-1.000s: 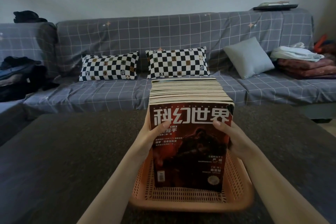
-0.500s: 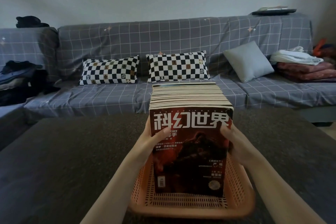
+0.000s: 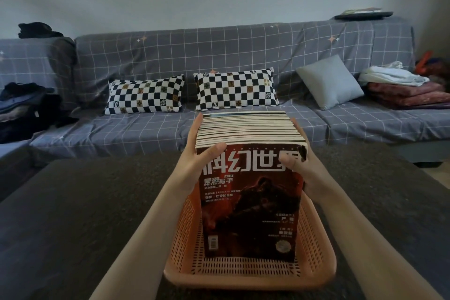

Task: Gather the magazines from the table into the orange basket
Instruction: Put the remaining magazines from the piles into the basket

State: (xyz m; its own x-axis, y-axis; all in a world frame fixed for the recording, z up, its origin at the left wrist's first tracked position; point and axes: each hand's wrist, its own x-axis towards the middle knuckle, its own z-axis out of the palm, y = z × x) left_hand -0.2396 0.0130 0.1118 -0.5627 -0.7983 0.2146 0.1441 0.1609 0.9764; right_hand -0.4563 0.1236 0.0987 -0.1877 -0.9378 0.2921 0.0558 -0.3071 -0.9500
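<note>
Head view, centre of the frame: we hold the stack of magazines (image 3: pixel 250 178) upright inside the orange basket (image 3: pixel 248 273), which sits on the dark table (image 3: pixel 73 214) at lower centre. Our left hand (image 3: pixel 194 161) clamps the stack's left side, fingers flat along the spines and thumb hooked over the red front cover; our right hand (image 3: pixel 302 165) grips the right side the same way, thumb across the title. Compared with a second ago, both hands have slid higher up the stack — from the middle of the cover to its top edge — and the thumbs now cover part of the lettering. The stack's foot looks seated on the basket floor near the far wall, though the cover hides the contact. We judge the gathering all but finished: no loose magazines show on the table, and what remains is to square the stack and let go. Behind, across the upper half, runs the grey checked sofa (image 3: pixel 243 56).
</note>
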